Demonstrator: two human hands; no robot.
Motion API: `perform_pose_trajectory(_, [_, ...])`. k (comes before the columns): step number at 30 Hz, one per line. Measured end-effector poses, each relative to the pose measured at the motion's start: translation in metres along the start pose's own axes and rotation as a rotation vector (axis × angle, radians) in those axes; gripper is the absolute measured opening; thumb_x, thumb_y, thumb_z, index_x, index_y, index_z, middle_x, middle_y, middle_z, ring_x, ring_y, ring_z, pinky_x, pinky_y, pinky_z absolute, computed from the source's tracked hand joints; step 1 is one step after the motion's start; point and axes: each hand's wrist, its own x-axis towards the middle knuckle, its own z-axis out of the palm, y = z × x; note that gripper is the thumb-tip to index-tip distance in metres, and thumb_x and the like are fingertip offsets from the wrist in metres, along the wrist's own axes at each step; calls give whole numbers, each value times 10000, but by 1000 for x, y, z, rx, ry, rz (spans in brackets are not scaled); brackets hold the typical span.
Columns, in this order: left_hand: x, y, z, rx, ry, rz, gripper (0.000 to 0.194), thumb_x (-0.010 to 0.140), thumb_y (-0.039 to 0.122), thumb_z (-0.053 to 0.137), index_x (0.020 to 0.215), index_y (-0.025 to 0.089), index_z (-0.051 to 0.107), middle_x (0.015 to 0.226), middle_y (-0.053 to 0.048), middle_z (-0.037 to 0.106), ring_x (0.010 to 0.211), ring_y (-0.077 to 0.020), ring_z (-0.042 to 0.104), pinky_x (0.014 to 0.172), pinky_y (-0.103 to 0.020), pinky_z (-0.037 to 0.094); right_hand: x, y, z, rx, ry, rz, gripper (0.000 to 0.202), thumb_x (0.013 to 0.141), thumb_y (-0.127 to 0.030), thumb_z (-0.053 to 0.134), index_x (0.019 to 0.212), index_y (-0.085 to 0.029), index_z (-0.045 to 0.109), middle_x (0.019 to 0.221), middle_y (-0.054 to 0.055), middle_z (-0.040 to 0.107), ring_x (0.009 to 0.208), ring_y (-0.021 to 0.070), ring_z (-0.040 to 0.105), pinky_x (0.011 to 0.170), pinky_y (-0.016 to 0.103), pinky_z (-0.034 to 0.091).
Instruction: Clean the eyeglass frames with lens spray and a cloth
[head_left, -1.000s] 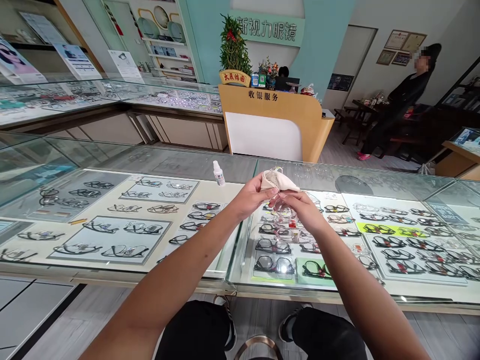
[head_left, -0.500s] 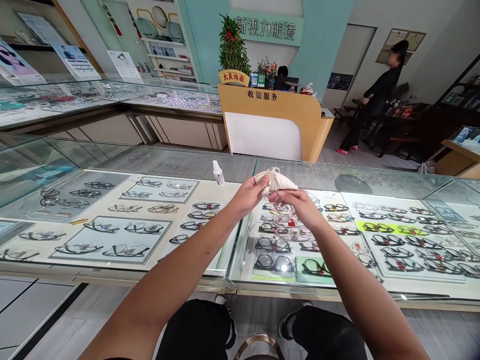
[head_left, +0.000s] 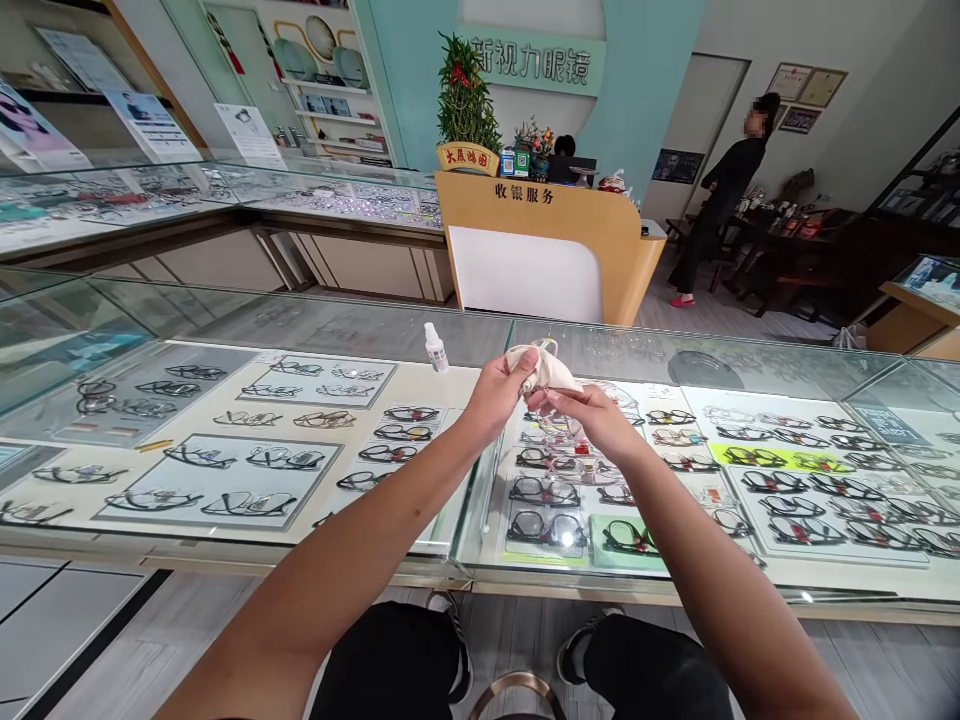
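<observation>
Over the glass counter, my left hand (head_left: 493, 395) is closed round a bunched cream cloth (head_left: 553, 374), its thumb pressed on top. The fingers of my right hand (head_left: 596, 412) pinch the cloth's lower right side. A thin, shiny edge shows above the cloth; what it belongs to is mostly wrapped and I cannot make it out. A small white spray bottle (head_left: 436, 349) stands upright on the counter, left of my hands. Under the glass lie rows of eyeglasses (head_left: 545, 489), some with dark rims and some clear.
The glass display counter (head_left: 322, 552) runs across in front of me. Beyond it stands a wooden cashier desk (head_left: 622, 215) with a plant, and someone's head shows behind a monitor. A person in black (head_left: 724, 190) is at the back right. A round stool edge (head_left: 517, 682) is below me.
The cloth is more bunched, its right end drawn in and down. My right hand has shifted slightly left. The person in black has moved a little left.
</observation>
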Motion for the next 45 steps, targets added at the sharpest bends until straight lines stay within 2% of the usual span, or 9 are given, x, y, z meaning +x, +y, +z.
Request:
perform_pose_trajectory(3, [2,0,-2,-57,-5,-27,562,862,709,792,810,173,631,546,23,559,535,-120,514,569,-270,420,0,1,-3,33,-1,8,373,962,-556,705,1057,-238,875,1075,60,811,1004,228,658,1014,385,465])
perform_pose_trajectory(8, [2,5,-2,-153,-80,-39,523,744,536,964,939,145,677,736,-4,651,660,-123,572,647,-273,470,2,8,-11,121,6,-40,337,974,-506,694,1044,-234,879,1054,65,812,1053,237,662,1032,385,466])
perform_pose_trajectory(12, [-3,8,3,-114,-138,-33,480,780,461,957,1021,172,660,631,50,560,601,-110,512,619,-266,441,4,13,-9,159,-9,-27,347,955,-529,724,1024,-226,877,1038,74,813,1012,233,672,1006,383,478])
perform_pose_trajectory(20, [-2,0,4,-133,-21,-62,531,888,696,776,851,191,614,509,58,477,470,-110,466,518,-266,403,3,8,0,95,-6,10,360,930,-544,753,1047,-228,881,1047,67,812,994,227,660,1005,387,465])
perform_pose_trajectory(25, [5,2,-2,-321,-56,-111,442,903,557,831,998,141,721,758,-39,698,664,-153,632,654,-292,507,0,5,-10,113,48,-54,314,969,-503,717,1057,-252,884,1045,65,812,1009,237,653,995,385,460])
perform_pose_trajectory(29, [9,3,-8,-434,74,-136,315,907,400,868,1061,151,753,982,-63,776,866,-161,714,796,-277,561,-2,-1,-16,140,54,-90,290,960,-489,724,1018,-262,894,1052,68,783,976,239,630,976,393,465])
perform_pose_trajectory(32, [10,2,-11,-463,113,-162,289,897,367,883,1052,159,756,1006,-47,778,906,-146,721,824,-257,571,-2,-6,-20,150,160,-173,269,941,-499,735,982,-289,898,1099,66,749,1048,256,609,1018,408,458])
perform_pose_trajectory(37, [3,3,-6,-380,-22,-248,328,891,410,882,1023,135,761,925,-44,750,872,-148,705,832,-261,566,0,-5,-26,111,316,-307,275,960,-509,713,1033,-321,900,1159,65,653,1258,278,546,1169,433,387])
perform_pose_trajectory(45, [-20,1,19,-135,-140,-227,573,802,665,870,766,167,590,693,41,513,654,-91,498,646,-233,440,-1,2,-9,135,236,-272,312,987,-539,709,1166,-347,876,1208,59,669,1339,279,525,1208,438,382])
